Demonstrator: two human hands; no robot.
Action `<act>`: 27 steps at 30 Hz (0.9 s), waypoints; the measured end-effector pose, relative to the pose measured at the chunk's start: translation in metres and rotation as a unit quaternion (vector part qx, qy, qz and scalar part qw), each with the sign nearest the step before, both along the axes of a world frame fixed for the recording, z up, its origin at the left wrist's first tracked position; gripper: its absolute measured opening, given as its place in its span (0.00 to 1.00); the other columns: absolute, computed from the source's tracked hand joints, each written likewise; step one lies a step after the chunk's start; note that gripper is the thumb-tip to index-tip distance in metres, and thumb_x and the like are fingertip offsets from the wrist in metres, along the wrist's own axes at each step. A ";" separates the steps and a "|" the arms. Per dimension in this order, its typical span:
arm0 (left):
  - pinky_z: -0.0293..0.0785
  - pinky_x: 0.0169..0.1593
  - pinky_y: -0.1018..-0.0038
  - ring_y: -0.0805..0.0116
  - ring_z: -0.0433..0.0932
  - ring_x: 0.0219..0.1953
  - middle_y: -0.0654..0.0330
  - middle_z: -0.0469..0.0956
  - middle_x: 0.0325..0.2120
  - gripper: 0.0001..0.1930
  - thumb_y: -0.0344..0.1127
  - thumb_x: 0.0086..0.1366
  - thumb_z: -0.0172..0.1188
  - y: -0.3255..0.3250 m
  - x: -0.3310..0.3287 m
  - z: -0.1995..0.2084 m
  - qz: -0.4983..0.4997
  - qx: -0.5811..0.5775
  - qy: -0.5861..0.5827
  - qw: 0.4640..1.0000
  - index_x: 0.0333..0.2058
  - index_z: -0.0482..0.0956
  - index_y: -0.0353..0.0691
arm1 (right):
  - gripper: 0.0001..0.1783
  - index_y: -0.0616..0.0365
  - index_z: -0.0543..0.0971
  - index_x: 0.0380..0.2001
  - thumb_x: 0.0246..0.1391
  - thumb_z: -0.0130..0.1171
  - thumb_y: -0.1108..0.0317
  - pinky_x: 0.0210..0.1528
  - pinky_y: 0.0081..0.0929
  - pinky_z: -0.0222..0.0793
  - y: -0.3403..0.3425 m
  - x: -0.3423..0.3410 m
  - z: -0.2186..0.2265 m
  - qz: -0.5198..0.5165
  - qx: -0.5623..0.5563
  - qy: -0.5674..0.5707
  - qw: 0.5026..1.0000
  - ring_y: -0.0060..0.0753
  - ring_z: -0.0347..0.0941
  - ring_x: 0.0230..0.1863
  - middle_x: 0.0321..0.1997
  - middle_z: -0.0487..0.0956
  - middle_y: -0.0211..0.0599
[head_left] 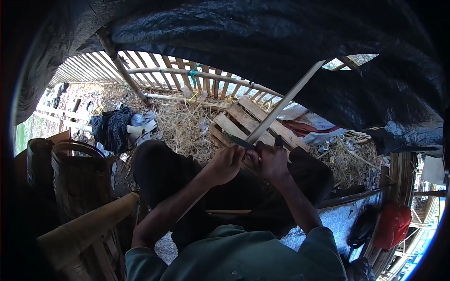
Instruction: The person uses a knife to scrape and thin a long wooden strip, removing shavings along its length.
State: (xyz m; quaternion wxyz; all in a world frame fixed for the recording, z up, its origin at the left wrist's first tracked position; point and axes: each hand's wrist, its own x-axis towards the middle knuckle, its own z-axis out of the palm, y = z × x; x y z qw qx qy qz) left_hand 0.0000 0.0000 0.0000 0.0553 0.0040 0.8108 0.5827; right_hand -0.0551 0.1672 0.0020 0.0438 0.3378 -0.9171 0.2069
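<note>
Bamboo strip [286, 100] slanting up-right from both hands, left [226, 164] and right [269, 161], each closed around it

Straw-strewn ground [187, 126], slatted fence [154, 65], dark tarp [262, 37].

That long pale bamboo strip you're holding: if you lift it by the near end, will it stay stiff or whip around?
The bamboo strip looks thin and long, so it probably flexes and sways at the far tip. It runs straight now, gripped by left hand and right hand, suggesting some stiffness. Likely light for its length.
</note>
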 end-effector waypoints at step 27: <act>0.66 0.25 0.70 0.68 0.69 0.16 0.59 0.68 0.12 0.21 0.44 0.69 0.40 -0.001 -0.001 0.008 0.007 -0.015 -0.013 1.000 0.25 0.71 0.33 | 0.19 0.58 0.72 0.17 0.56 0.49 0.57 0.16 0.39 0.65 0.005 -0.034 0.003 -0.109 -0.050 0.054 0.991 0.48 0.70 0.13 0.09 0.68 0.41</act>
